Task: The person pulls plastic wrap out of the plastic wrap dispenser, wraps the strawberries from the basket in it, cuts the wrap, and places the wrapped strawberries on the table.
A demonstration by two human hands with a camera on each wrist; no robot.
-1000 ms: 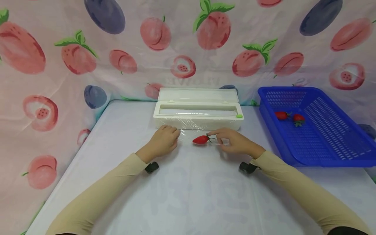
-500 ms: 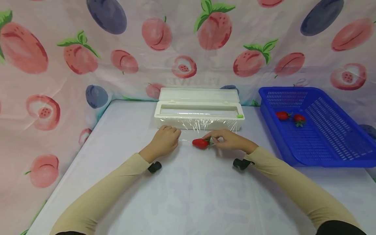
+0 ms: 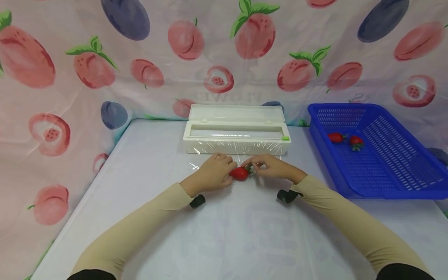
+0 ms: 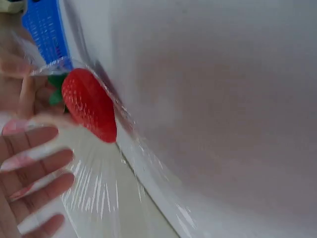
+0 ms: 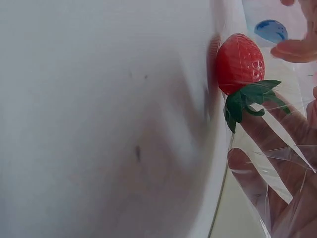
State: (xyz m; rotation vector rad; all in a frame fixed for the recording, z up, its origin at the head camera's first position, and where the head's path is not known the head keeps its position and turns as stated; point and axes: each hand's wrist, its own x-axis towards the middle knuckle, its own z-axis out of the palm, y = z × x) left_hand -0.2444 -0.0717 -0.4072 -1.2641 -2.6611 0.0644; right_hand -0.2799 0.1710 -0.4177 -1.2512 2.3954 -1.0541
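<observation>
A red strawberry [image 3: 240, 174] with green leaves lies at the middle of the white table, in front of a white cling film box. Clear film [image 5: 277, 148] runs from the box and covers the strawberry. My left hand [image 3: 217, 171] is at the strawberry's tip; in the left wrist view its fingers [image 4: 47, 161] look straight and spread. At the leafy end is my right hand [image 3: 271, 167]. The right wrist view shows the right hand's fingers [image 5: 257, 129] extended behind the film, one of them by the leaves. Whether any fingertip pinches the film is unclear.
The film box [image 3: 238, 147] stands at the back with its lid up, a green slider [image 3: 285, 138] on its right end. To the right is a blue plastic basket [image 3: 392, 193] holding two strawberries [image 3: 336, 137]. A fruit-printed cloth [image 3: 175, 77] hangs behind.
My right hand first moved left to the strawberry's leafy end, with the film shifting along. Then my left hand moved right to its tip. The strawberry shifted slightly toward me.
</observation>
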